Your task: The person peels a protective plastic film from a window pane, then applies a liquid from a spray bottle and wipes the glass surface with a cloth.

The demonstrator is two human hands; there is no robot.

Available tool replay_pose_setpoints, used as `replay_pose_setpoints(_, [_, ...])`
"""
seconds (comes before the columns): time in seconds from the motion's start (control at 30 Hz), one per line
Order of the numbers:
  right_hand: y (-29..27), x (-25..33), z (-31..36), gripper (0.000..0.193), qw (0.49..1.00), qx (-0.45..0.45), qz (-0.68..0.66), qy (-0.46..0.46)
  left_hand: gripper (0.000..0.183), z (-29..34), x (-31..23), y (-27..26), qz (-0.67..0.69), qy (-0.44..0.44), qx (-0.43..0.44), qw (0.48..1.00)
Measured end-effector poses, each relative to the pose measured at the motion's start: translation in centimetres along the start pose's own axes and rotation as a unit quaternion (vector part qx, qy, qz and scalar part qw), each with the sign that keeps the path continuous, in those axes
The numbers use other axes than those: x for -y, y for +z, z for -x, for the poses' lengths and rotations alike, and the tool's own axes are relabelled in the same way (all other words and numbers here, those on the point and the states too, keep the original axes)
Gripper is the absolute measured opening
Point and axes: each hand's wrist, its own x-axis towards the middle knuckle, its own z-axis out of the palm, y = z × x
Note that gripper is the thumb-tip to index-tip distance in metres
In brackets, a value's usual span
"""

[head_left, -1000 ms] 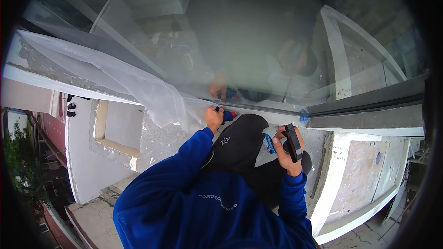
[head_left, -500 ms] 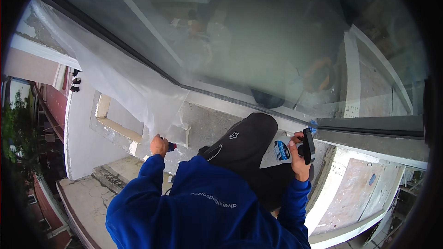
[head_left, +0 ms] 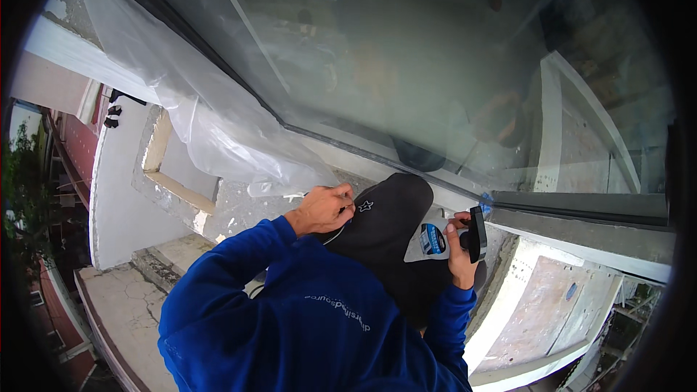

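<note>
My left hand (head_left: pixel 327 209) is closed beside my bent knee, near the lower end of a translucent plastic sheet (head_left: pixel 210 134). Its fingers are curled inward, and whatever they hold is hidden. My right hand (head_left: pixel 459 250) grips a black, flat-edged object (head_left: pixel 476 235), seen nearly edge-on, so its kind is unclear. Just left of that hand, against my dark trousers, shows a whitish item with a blue label (head_left: pixel 433 238). The sheet hangs along the window frame and bunches on the ledge.
A large glass pane (head_left: pixel 428 65) in a dark frame (head_left: pixel 348 151) stands in front of me. At left are a wall opening (head_left: pixel 163 141) with chipped edges and a cracked concrete ledge (head_left: pixel 120 294). A white-edged panel (head_left: pixel 541 305) stands at right.
My left hand has moved right, from the sheet's lower edge to my knee. The small red and dark object in it no longer shows. The sheet's lower end has shifted right and bunched up.
</note>
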Motion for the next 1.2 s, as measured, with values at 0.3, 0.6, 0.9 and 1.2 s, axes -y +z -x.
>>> replay_pose_setpoints(0.3, [-0.7,-1.9,0.6,0.027,1.000,-0.015,0.002,0.009,0.026,-2.6,5.2,2.4,-0.208,-0.250,0.022,0.945])
replay_pose_setpoints(0.6, [-0.1,-2.6,1.6,0.025,0.999,-0.027,0.009,0.027,0.028,-7.8,13.3,12.5,0.319,-0.378,-0.174,0.851])
replay_pose_setpoints(0.9, [0.6,-2.2,2.1,0.023,0.999,-0.030,-0.011,0.041,0.017,-10.7,15.1,15.5,0.534,-0.392,-0.290,0.691])
replay_pose_setpoints(1.2, [1.0,-2.6,2.3,0.024,0.998,-0.033,-0.011,0.043,0.018,-11.4,15.1,16.9,0.307,-0.441,-0.330,0.776])
